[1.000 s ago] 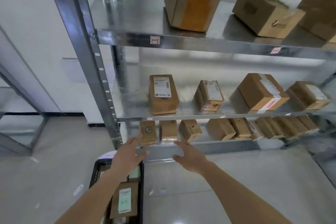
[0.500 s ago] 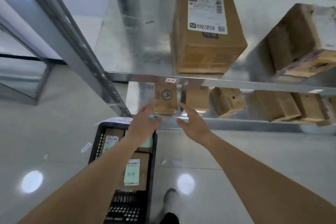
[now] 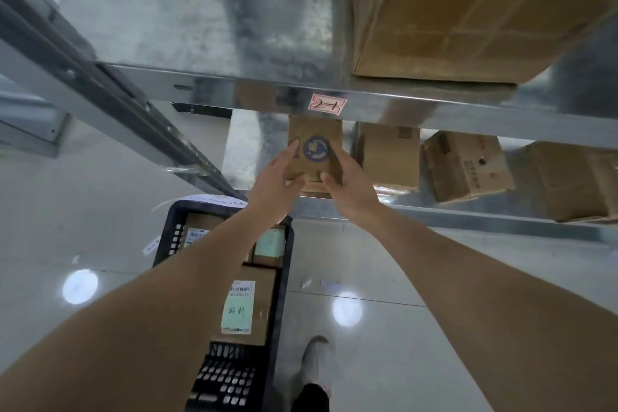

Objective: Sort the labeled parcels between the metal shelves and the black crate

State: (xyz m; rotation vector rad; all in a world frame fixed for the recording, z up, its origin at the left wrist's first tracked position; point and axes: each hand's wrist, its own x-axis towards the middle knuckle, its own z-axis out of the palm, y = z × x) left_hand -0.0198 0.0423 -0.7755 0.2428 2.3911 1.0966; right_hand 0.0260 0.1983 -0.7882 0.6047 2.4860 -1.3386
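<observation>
Both hands on one small brown parcel point(image 3: 314, 152) with round blue logo, on the lower metal shelf point(image 3: 434, 211). Left hand point(image 3: 276, 189) grip clasps its left side, right hand point(image 3: 351, 192) grip its right side, thumb on front. Plain box point(image 3: 389, 157) just right of grip. Black crate point(image 3: 284, 278) with labeled parcels below the grip.
</observation>
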